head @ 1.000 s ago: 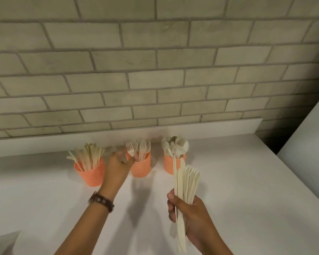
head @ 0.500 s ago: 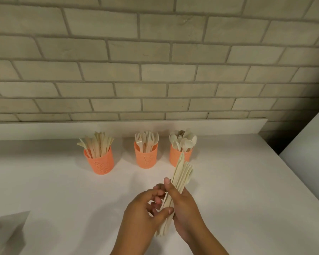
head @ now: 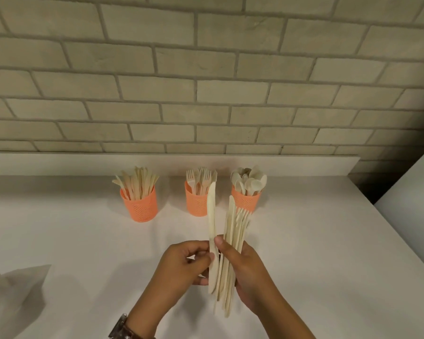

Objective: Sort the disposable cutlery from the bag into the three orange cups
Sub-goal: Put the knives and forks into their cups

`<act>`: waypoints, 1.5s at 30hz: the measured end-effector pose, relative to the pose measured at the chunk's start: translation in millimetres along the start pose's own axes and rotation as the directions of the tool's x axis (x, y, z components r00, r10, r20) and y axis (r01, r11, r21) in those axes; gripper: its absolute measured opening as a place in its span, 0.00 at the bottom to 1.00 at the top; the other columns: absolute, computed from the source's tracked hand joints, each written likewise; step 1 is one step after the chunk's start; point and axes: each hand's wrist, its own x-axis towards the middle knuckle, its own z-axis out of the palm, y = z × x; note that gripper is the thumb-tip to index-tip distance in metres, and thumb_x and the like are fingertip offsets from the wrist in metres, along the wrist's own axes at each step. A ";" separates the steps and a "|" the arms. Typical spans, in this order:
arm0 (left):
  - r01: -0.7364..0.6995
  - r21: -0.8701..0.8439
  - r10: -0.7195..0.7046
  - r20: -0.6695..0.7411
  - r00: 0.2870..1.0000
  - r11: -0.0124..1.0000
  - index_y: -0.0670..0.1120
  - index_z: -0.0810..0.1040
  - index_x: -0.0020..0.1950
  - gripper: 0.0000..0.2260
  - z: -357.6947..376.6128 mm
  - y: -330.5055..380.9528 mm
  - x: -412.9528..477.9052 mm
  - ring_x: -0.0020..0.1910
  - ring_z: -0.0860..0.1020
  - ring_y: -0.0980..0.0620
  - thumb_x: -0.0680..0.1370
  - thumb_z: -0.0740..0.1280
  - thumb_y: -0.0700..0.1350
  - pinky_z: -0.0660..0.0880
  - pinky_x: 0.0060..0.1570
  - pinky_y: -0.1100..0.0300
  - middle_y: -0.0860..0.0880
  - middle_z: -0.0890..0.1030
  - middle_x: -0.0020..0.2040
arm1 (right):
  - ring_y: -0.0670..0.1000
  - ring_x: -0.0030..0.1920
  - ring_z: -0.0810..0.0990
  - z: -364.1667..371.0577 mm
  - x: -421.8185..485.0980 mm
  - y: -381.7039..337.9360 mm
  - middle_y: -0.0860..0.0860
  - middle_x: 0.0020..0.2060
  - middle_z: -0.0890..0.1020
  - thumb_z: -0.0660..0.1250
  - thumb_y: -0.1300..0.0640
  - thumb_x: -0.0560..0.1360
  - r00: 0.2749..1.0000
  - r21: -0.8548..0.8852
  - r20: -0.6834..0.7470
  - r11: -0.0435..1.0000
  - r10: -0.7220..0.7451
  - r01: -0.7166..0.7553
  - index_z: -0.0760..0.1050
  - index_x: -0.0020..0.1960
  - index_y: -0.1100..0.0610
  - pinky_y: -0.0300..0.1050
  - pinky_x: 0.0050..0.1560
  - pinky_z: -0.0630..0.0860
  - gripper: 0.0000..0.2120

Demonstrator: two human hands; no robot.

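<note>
left hand (head: 181,263) pinching single pale wooden knife (head: 212,231) upright; right hand (head: 245,265) gripping bundle of pale wooden cutlery (head: 233,241), fingers curled round it, near three orange mesh cups (head: 196,204).

The left orange cup (head: 139,204) is holding knives, the middle cup (head: 196,203) forks, the right cup (head: 245,200) spoons. The left hand (head: 181,263) is pinching a pale knife (head: 212,228) upright beside the bundle (head: 233,241), seemingly forks and knives, that the right hand (head: 245,267) is gripping.

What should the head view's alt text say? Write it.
The left hand pinches a single knife beside the cutlery bundle gripped by the right hand, above a white counter. Behind stand three orange cups: knives left, forks middle, spoons right.
</note>
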 end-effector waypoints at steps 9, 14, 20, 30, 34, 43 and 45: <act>-0.046 0.087 0.050 -0.034 0.998 0.995 0.51 0.82 0.40 0.07 4.7 0.0 -3.6 0.36 0.83 0.48 0.74 0.69 0.39 0.81 0.34 0.59 0.43 0.80 0.36 | 0.57 0.49 0.85 11.4 -1.2 2.6 0.55 0.48 0.86 0.66 0.54 0.75 0.998 0.150 -0.054 0.988 -0.016 0.024 0.84 0.46 0.54 0.64 0.55 0.77 0.08; 0.025 0.059 -0.022 -0.052 0.998 0.998 0.44 0.85 0.40 0.05 -6.9 1.7 -1.0 0.35 0.83 0.49 0.74 0.70 0.40 0.81 0.35 0.57 0.45 0.85 0.36 | 0.57 0.48 0.85 13.1 4.3 -3.1 0.57 0.48 0.86 0.66 0.51 0.74 0.998 0.235 -0.059 0.972 0.031 -0.016 0.81 0.52 0.60 0.53 0.47 0.81 0.14; 0.057 -0.067 -0.055 0.035 0.998 0.996 0.42 0.85 0.47 0.07 -23.4 6.2 0.2 0.32 0.80 0.52 0.76 0.67 0.42 0.79 0.34 0.60 0.40 0.85 0.42 | 0.56 0.46 0.86 9.8 8.5 -13.0 0.57 0.46 0.86 0.66 0.54 0.75 0.997 0.255 -0.052 0.966 0.058 -0.043 0.79 0.52 0.64 0.50 0.43 0.81 0.13; 0.023 -0.086 -0.018 0.050 0.999 0.996 0.43 0.85 0.47 0.08 -25.6 8.5 0.6 0.29 0.77 0.53 0.76 0.66 0.38 0.79 0.36 0.59 0.47 0.82 0.32 | 0.51 0.28 0.78 8.8 13.0 -17.9 0.54 0.29 0.79 0.71 0.52 0.70 0.993 0.056 -0.120 0.998 0.011 -0.005 0.80 0.44 0.62 0.45 0.33 0.78 0.13; 0.023 -0.033 -0.020 0.102 0.995 0.999 0.44 0.85 0.46 0.10 -22.9 8.6 -1.0 0.33 0.80 0.51 0.77 0.64 0.39 0.79 0.39 0.60 0.44 0.85 0.38 | 0.52 0.30 0.82 9.5 10.0 -19.7 0.56 0.33 0.82 0.71 0.54 0.71 0.996 0.012 -0.091 1.000 -0.003 0.004 0.79 0.46 0.59 0.43 0.32 0.78 0.08; -0.182 0.291 0.260 -0.257 0.931 0.939 0.69 0.80 0.39 0.22 -59.9 13.9 1.8 0.33 0.78 0.59 0.74 0.68 0.37 0.76 0.40 0.62 0.57 0.83 0.36 | 0.52 0.28 0.73 -10.6 5.9 -20.8 0.57 0.33 0.79 0.72 0.56 0.71 0.996 0.127 -0.064 0.990 0.063 -0.055 0.80 0.41 0.62 0.45 0.31 0.73 0.08; -0.179 0.400 0.294 -0.246 0.924 0.899 0.63 0.82 0.39 0.16 -73.3 21.6 -3.6 0.31 0.76 0.59 0.71 0.72 0.40 0.74 0.35 0.62 0.58 0.82 0.33 | 0.52 0.29 0.73 -17.0 5.6 -21.8 0.59 0.39 0.83 0.71 0.56 0.72 0.996 0.107 -0.075 0.993 0.053 -0.045 0.81 0.45 0.63 0.45 0.31 0.73 0.09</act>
